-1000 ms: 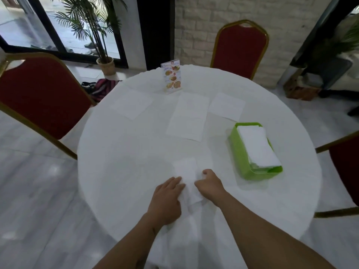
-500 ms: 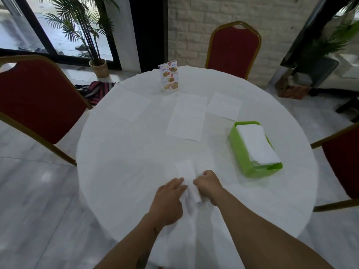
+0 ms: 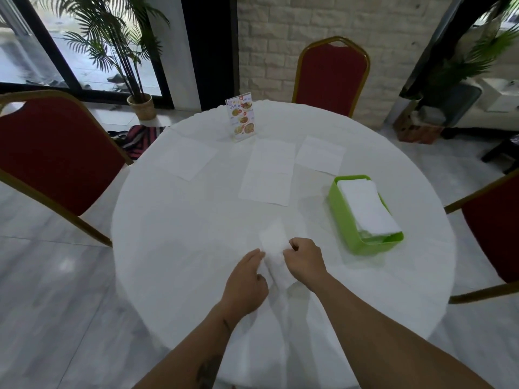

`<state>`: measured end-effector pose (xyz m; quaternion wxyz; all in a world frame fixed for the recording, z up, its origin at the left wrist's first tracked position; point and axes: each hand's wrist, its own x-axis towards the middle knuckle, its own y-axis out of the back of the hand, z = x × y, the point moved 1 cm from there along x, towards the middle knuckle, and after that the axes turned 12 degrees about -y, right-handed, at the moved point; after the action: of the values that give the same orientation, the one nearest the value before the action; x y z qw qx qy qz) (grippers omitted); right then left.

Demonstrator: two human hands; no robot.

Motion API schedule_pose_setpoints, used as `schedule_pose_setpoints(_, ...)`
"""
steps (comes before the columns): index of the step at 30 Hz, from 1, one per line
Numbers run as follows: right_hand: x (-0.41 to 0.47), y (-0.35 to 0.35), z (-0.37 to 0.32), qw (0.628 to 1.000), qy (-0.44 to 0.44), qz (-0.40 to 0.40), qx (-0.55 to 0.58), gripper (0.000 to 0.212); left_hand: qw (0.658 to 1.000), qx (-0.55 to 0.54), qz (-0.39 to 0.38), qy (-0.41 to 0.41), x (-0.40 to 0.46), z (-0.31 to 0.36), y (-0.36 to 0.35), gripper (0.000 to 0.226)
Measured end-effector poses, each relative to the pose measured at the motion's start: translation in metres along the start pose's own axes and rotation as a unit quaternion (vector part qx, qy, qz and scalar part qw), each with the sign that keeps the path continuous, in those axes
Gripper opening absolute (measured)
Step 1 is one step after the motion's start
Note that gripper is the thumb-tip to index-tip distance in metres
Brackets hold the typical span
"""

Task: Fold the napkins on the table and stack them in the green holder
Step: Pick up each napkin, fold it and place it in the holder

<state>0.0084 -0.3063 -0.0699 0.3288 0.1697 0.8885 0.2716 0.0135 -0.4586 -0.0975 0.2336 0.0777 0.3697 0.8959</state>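
White cloth on the round table (image 3: 174, 248) hides edges, so I'd square the folded napkin (image 3: 273, 248) near me, pinched by left hand (image 3: 247, 279) and right hand (image 3: 304, 259), before lifting toward the green holder (image 3: 341, 223).

A matt white cloth covers the round table (image 3: 174, 226). The folded white napkin (image 3: 273, 242) and the flat white paper napkins (image 3: 268, 172) look soft and faintly textured. The bright green holder (image 3: 341, 220) is smooth, slightly glossy plastic. The red padded chairs (image 3: 50, 153) have matt fabric and gold-coloured metal frames. The pale marble-patterned floor (image 3: 56, 290) is polished and reflective.
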Motion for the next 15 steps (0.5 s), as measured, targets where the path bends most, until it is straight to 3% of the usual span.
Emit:
schedule_pose_setpoints(3,0.002,0.021,-0.006,0.998,0.059,0.018,-0.030,0.022,0.998,-0.039,0.050,0.027,0.015,0.019,0.008,0.056)
schedule_pose_setpoints(8,0.017,0.083,-0.022,0.987,0.142,0.067,-0.018,0.024,0.993,-0.067,0.095,-0.014,0.060,0.063,0.014,0.054)
schedule_pose_setpoints(12,0.042,0.141,-0.022,0.987,0.130,0.092,0.017,0.020,0.991,-0.079,0.102,-0.030,0.095,0.108,0.001,0.055)
schedule_pose_setpoints(15,0.064,0.176,-0.008,0.988,0.090,0.115,0.042,0.021,0.995,-0.069,0.064,-0.026,0.115,0.134,-0.017,0.058)
